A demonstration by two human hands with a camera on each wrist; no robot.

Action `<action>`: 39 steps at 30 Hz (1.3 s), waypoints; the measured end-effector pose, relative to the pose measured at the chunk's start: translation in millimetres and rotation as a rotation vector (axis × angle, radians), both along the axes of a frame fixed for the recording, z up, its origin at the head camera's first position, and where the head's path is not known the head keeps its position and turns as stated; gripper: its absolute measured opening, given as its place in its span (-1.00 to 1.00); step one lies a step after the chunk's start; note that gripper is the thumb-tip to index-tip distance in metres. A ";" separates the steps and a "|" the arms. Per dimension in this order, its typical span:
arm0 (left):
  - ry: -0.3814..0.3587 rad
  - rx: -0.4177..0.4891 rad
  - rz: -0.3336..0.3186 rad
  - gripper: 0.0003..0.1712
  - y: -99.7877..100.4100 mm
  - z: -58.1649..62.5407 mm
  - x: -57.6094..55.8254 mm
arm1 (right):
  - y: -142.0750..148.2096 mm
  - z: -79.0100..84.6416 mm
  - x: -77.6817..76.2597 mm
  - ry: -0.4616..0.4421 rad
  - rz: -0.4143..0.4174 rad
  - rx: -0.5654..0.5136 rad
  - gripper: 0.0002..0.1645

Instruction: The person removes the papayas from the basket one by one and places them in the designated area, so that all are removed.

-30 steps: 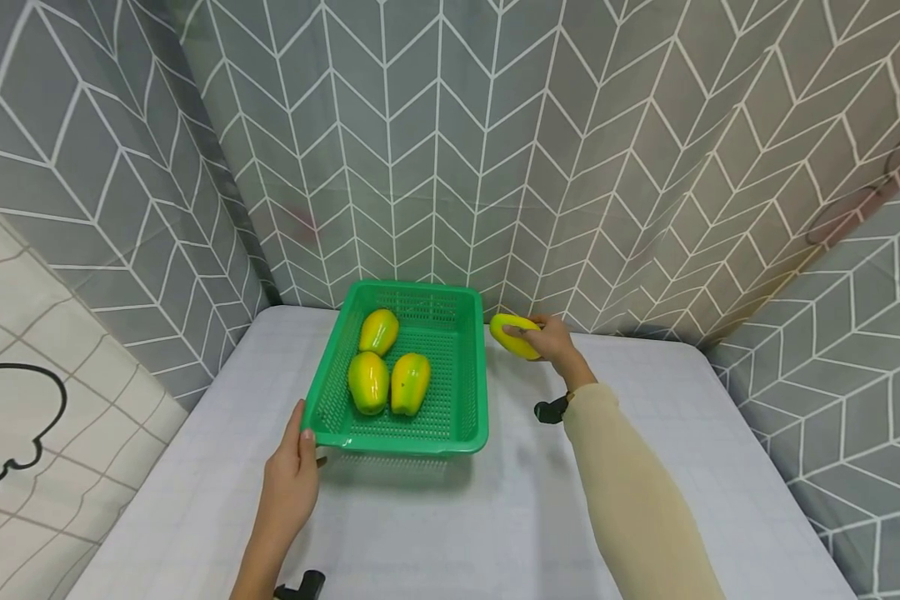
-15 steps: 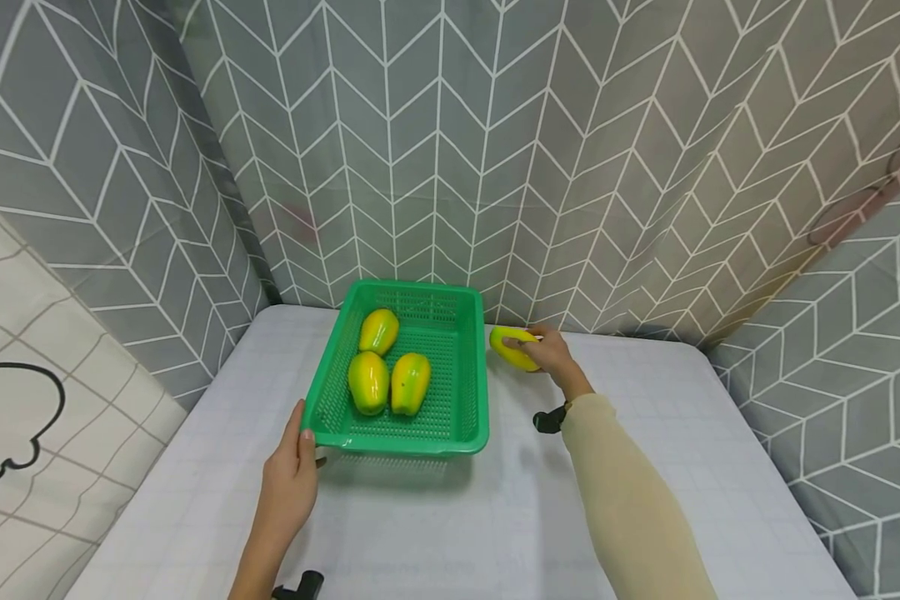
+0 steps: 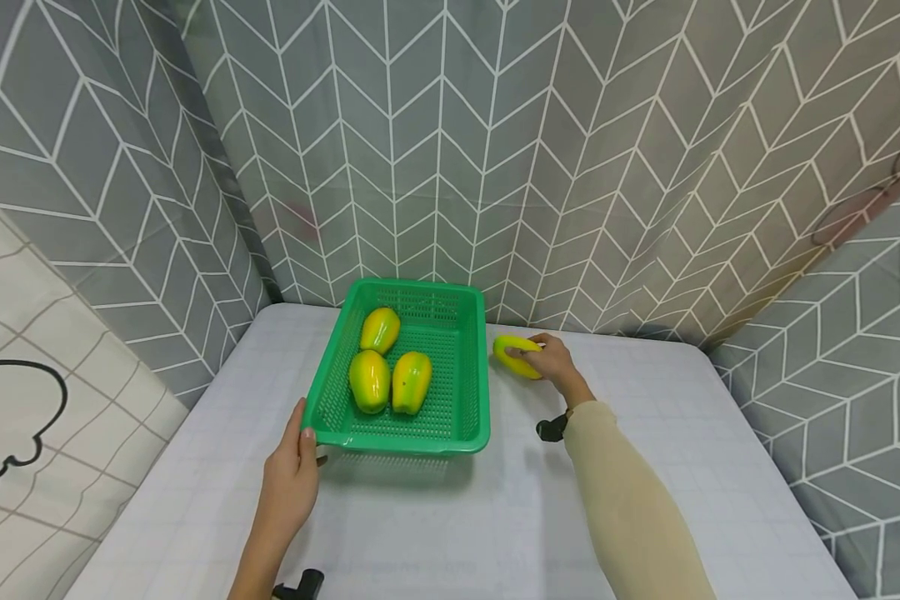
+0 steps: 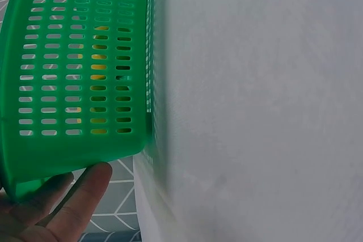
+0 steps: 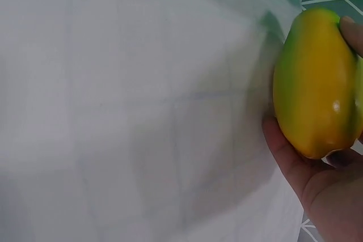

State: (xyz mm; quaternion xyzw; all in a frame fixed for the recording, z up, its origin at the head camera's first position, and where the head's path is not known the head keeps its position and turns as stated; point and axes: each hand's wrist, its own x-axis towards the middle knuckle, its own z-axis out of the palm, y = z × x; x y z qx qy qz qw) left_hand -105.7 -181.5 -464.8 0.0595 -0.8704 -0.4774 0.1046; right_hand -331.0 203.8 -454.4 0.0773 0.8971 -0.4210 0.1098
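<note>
Papayas [image 3: 412,383]: three in left hand [image 3: 292,471]-gripped basket [image 3: 442,421]; fourth papaya [image 3: 506,352] at three o'clock, right hand [image 3: 553,360] pinching, orange only in right-wrist view.

From my station I see a green basket [image 3: 397,446] on the white tabletop [image 3: 390,533], three yellow-green fruits [image 3: 370,381] inside it. The left hand [image 3: 292,471] grips the basket's near left corner; just right of the basket, the right hand [image 3: 553,361] holds a fourth fruit [image 3: 507,357].
</note>
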 end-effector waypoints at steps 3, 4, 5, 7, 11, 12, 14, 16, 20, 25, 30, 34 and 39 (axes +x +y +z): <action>-0.007 0.004 -0.004 -0.33 0.4 -0.9 -0.8 | 1.4 -2.1 2.0 0.012 0.002 0.040 -0.09; -0.009 0.005 -0.005 -0.33 0.5 -1.2 -1.0 | 1.9 -2.6 2.7 0.016 0.002 0.046 -0.08; -0.012 0.006 -0.006 -0.33 0.5 -1.3 -1.2 | 2.3 -3.1 3.4 0.022 0.003 0.051 -0.08; -0.013 0.006 -0.007 -0.33 0.5 -1.3 -1.1 | 2.9 -4.4 4.1 0.035 0.007 0.059 -0.08; -0.012 0.001 -0.005 -0.33 0.3 -0.6 -0.1 | 3.2 -7.3 4.1 0.058 0.020 0.082 -0.08; -0.012 0.001 -0.005 -0.33 0.3 -0.1 0.2 | 3.0 -7.9 4.1 0.062 0.022 0.089 -0.08; -0.012 0.001 -0.006 -0.33 0.2 0.5 0.3 | 2.9 -9.2 4.2 0.062 0.019 0.097 -0.09; -0.009 -0.002 -0.006 -0.33 0.3 1.0 0.5 | 2.7 -10.1 4.7 0.061 0.012 0.099 -0.11; 0.000 -0.009 -0.010 -0.33 0.5 1.8 0.9 | 2.9 -11.2 6.3 0.059 -0.008 0.097 -0.12; 0.002 -0.021 -0.011 -0.33 -0.2 2.3 1.0 | 2.7 -12.0 7.5 0.060 -0.028 0.108 -0.09; -0.001 -0.025 -0.011 -0.33 -1.2 2.4 0.8 | -0.3 -10.5 11.3 0.072 -0.044 0.120 -0.09; -0.002 -0.020 -0.010 -0.33 -1.6 1.3 0.9 | -3.1 -9.0 14.6 0.097 -0.074 0.121 -0.08; -0.006 -0.020 -0.013 -0.33 -1.5 0.8 0.5 | -4.9 -12.9 17.1 0.141 -0.128 0.148 -0.11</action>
